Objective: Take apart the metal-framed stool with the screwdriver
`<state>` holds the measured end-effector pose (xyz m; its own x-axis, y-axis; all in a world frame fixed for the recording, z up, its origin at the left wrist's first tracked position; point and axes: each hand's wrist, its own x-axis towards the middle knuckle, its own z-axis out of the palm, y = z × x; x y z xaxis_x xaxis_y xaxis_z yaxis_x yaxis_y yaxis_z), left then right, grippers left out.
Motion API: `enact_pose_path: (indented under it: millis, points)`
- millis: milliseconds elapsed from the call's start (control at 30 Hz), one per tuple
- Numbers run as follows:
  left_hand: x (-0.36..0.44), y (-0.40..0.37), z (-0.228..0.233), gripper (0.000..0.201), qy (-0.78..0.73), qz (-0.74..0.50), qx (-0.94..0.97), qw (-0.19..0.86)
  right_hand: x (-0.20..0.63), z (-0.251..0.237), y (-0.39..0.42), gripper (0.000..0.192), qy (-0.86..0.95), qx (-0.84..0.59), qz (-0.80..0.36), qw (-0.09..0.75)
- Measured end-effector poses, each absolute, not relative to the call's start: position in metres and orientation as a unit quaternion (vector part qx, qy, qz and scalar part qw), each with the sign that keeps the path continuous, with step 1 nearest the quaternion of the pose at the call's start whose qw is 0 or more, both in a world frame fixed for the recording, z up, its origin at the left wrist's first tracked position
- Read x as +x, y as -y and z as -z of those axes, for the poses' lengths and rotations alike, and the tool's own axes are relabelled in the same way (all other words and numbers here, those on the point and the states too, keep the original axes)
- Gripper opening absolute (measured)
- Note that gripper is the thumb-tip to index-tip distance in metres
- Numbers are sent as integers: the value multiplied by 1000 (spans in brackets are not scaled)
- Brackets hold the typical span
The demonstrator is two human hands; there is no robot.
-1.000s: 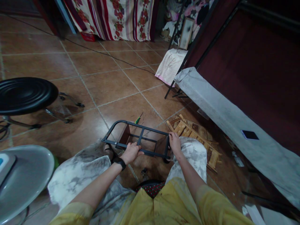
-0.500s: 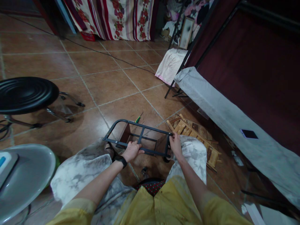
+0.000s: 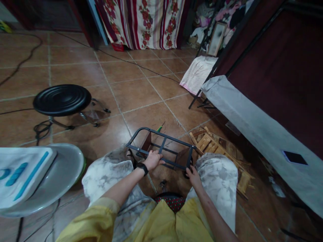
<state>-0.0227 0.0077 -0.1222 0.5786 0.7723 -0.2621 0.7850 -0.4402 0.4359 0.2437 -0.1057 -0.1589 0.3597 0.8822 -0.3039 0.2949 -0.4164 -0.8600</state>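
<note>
Both hands are on a black metal frame (image 3: 161,148) that sits between the person's knees on the tiled floor (image 3: 141,94), with brown wooden panels fixed inside it. The left hand (image 3: 153,159) is closed over the near rail of the frame, close to its middle crossbar. The right hand (image 3: 193,173) sits lower, at the frame's near right corner beside a small black wheel; whether its fingers grip the corner or only rest against it is hard to tell from this angle. The step in hand looks like steadying and positioning the frame. A green-handled screwdriver (image 3: 159,128) lies on the floor just beyond the frame, and a wooden slatted piece (image 3: 209,143) lies to the right. Any next move would call for one hand to hold the frame firmly while the other is freed.
</note>
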Motion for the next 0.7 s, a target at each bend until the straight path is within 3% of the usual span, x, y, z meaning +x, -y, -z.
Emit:
enact_pose_path:
  millis: [133,333,533,700]
  points:
    - [-24,-6,123,45,-468,9,850,240,246,155,105,46,406,-754,-404,320]
    - [-21,-5,122,38,-469,18,848,246,229,119,97,41,571,-725,-182,338]
    - [-17,0,120,33,-468,0,848,249,155,75,36,30,723,-564,-250,310]
    - [-7,4,111,25,-557,-81,791,241,74,66,-15,27,813,-477,-255,214]
